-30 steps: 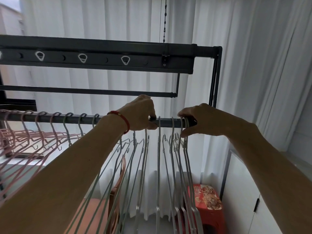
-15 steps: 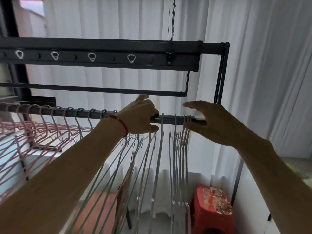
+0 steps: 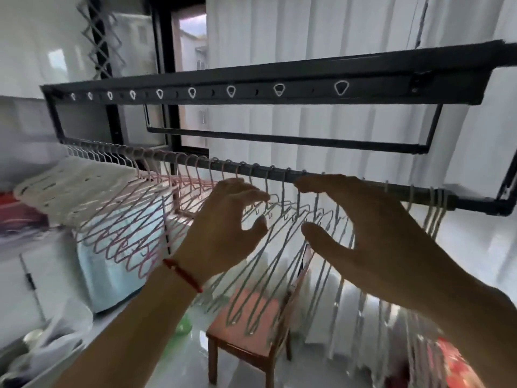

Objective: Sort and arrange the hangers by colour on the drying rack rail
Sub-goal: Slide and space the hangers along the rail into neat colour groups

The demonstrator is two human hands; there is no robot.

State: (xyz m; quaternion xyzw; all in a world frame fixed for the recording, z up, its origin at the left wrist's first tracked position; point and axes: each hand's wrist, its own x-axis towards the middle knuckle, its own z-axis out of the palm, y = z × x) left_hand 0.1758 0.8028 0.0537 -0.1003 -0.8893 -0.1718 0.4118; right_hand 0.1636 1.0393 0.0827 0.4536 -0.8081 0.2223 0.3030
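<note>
Both my left hand and right hand hang open, holding nothing, just under the rail, so I'd slide the grey hangers along gently by their hooks, keeping them off the pink hangers.

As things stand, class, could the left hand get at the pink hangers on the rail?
Probably yes. The left hand hovers open just below the rail, beside the pink hangers, and nothing stands between them; the grey hangers hang to its right.
</note>
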